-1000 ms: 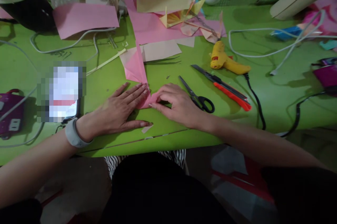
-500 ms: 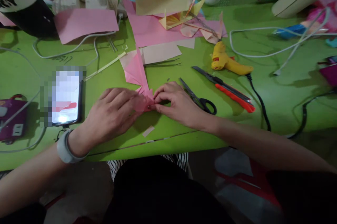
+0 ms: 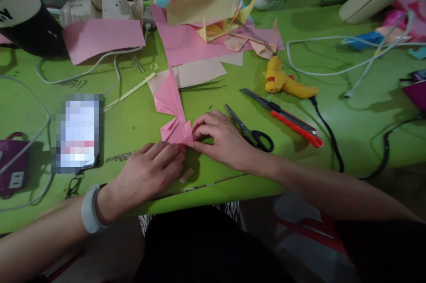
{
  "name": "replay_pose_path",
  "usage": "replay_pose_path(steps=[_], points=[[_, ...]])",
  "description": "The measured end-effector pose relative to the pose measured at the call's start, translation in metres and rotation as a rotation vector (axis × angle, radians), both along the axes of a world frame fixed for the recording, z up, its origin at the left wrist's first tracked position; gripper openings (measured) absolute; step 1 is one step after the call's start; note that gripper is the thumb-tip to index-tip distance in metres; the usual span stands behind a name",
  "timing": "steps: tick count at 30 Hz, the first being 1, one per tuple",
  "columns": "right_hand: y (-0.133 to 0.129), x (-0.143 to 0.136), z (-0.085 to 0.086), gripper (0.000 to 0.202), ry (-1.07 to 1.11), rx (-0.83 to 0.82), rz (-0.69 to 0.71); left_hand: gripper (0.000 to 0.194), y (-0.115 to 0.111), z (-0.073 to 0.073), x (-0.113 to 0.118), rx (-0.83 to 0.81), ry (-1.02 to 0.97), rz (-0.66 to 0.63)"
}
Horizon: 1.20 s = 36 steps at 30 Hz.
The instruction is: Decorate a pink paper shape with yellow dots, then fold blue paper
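A folded pink paper piece (image 3: 176, 130) lies on the green table (image 3: 133, 119), with a long narrow strip running up from it and pleated flaps on its left side. My left hand (image 3: 155, 165) is at its lower edge, fingers curled together on the paper. My right hand (image 3: 219, 141) pinches its lower right corner between thumb and fingers. The left fingertips are partly hidden. Black-handled scissors (image 3: 261, 139) lie just beyond my right hand. A small pale paper scrap (image 3: 186, 175) rests below the paper piece.
A red utility knife (image 3: 293, 127) and a yellow glue gun (image 3: 289, 83) lie to the right. On the left are a phone (image 3: 80, 132) and a purple box (image 3: 13, 163). Pink sheets (image 3: 179, 43), cables and a dark bottle (image 3: 36, 25) are at the back.
My left hand has moved down toward the table's front edge, uncovering the paper's lower left flaps. My right hand stays at the corner. The view has shifted slightly.
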State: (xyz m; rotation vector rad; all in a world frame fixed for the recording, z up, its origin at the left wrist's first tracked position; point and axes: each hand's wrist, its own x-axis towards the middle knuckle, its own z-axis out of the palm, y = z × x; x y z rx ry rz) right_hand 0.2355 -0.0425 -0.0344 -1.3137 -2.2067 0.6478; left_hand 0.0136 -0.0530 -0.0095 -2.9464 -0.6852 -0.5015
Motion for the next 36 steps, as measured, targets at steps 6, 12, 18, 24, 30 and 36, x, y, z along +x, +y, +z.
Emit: replay_pose_path(steps=[6, 12, 18, 24, 30, 36], points=[[0.0033, -0.0002, -0.0015, 0.025, 0.026, -0.015, -0.019, 0.018, 0.0030, 0.0002, -0.0010, -0.065, 0.010, -0.026], [0.0025, -0.0041, -0.0032, 0.023, -0.004, 0.025, -0.051, 0.019, 0.0046, 0.0002, 0.0002, -0.089, 0.001, -0.034], [0.0000, -0.0079, -0.0031, 0.022, -0.047, 0.071, -0.079, 0.019, 0.0038, 0.0000, -0.0012, -0.068, 0.039, -0.009], [-0.0009, -0.0074, -0.0022, 0.021, -0.086, 0.103, -0.097, 0.022, 0.0038, -0.0008, 0.0000, -0.061, 0.001, -0.008], [-0.0009, -0.0060, -0.0047, 0.021, -0.091, 0.133, -0.095, 0.022, 0.0047, -0.0018, -0.0004, -0.091, -0.026, -0.039], [-0.0006, -0.0063, -0.0047, 0.023, -0.091, 0.123, -0.102, 0.029, 0.0049, -0.0003, 0.0008, -0.110, -0.004, -0.041]])
